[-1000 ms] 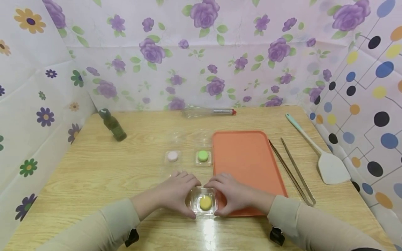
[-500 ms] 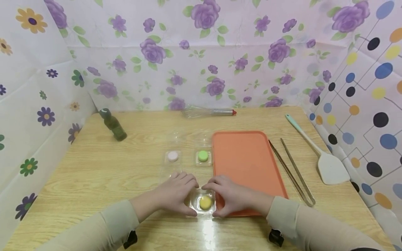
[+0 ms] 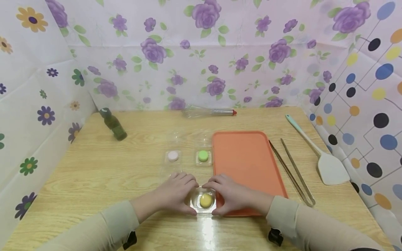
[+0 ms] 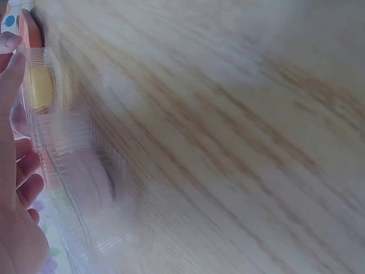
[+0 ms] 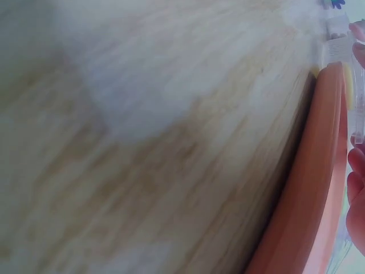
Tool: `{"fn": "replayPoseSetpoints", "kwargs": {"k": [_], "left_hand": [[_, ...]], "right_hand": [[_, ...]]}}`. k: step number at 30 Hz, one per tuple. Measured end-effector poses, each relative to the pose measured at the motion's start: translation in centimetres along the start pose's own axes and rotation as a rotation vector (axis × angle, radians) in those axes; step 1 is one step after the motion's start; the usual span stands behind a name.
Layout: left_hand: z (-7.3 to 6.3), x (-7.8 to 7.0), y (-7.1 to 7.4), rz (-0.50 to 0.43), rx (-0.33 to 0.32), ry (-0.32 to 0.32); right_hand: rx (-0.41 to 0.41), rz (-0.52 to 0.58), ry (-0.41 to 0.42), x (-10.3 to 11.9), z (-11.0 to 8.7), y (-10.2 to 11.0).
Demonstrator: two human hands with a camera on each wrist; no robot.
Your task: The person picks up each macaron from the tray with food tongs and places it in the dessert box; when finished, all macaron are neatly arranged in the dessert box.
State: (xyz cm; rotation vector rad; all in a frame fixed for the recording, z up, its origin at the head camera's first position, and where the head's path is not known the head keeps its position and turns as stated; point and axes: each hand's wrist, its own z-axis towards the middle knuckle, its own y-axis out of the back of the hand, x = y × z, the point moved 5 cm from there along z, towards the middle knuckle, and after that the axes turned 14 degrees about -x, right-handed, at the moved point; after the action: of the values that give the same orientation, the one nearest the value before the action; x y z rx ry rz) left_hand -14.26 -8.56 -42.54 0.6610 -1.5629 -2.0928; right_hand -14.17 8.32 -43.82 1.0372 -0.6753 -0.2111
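My left hand and right hand grip a clear plastic box from its two sides, thumbs at the near corners and fingers at the far ones. Inside lies a yellow macaron. In the left wrist view, the left hand curls beside the box, and a second clear box with a pale round macaron shows closer to the camera. Only the edge of the right hand appears in the right wrist view.
An orange tray lies beside the right hand. Farther back are open clear boxes with a pale pink macaron and a green macaron. Tongs, a spatula, a whisk and a dark bottle lie around.
Both hands have drawn slightly closer together on the box's sides. The box and its yellow macaron have shifted a very little away from the body.
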Motion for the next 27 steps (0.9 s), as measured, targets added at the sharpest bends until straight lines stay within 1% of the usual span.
{"fn": "replayPoseSetpoints", "kwargs": {"k": [2,4,7,9,12,14,17,19,24,27], "left_hand": [[0.1,0.1,0.1,-0.006,0.005,0.011],[0.2,0.4,0.3,-0.022,0.015,0.031],[0.8,1.0,0.7,-0.056,0.019,0.079],[1.3,1.7,0.9,-0.088,0.015,0.123],[2.2,2.8,1.3,-0.138,-0.004,0.193],[2.9,3.6,1.5,-0.162,-0.021,0.229],[4.0,4.7,1.9,-0.177,-0.042,0.274],[4.7,5.4,2.1,-0.181,-0.048,0.296],[6.6,7.0,2.3,-0.204,-0.042,0.355],[7.5,7.9,2.3,-0.208,-0.041,0.379]], "right_hand": [[0.013,0.015,-0.023,0.0,0.0,0.1],[0.032,0.051,-0.075,-0.2,0.1,0.4],[0.031,0.126,-0.169,-0.8,0.4,1.2],[0.009,0.18,-0.236,-1.5,0.8,1.9],[-0.041,0.243,-0.299,-2.6,1.7,3.1],[-0.069,0.265,-0.327,-3.5,2.2,3.9],[-0.098,0.271,-0.361,-4.7,2.9,4.7],[-0.11,0.254,-0.378,-5.7,3.4,5.2],[-0.109,0.219,-0.45,-7.9,4.2,5.8],[-0.104,0.201,-0.492,-9.1,4.7,6.1]]}}
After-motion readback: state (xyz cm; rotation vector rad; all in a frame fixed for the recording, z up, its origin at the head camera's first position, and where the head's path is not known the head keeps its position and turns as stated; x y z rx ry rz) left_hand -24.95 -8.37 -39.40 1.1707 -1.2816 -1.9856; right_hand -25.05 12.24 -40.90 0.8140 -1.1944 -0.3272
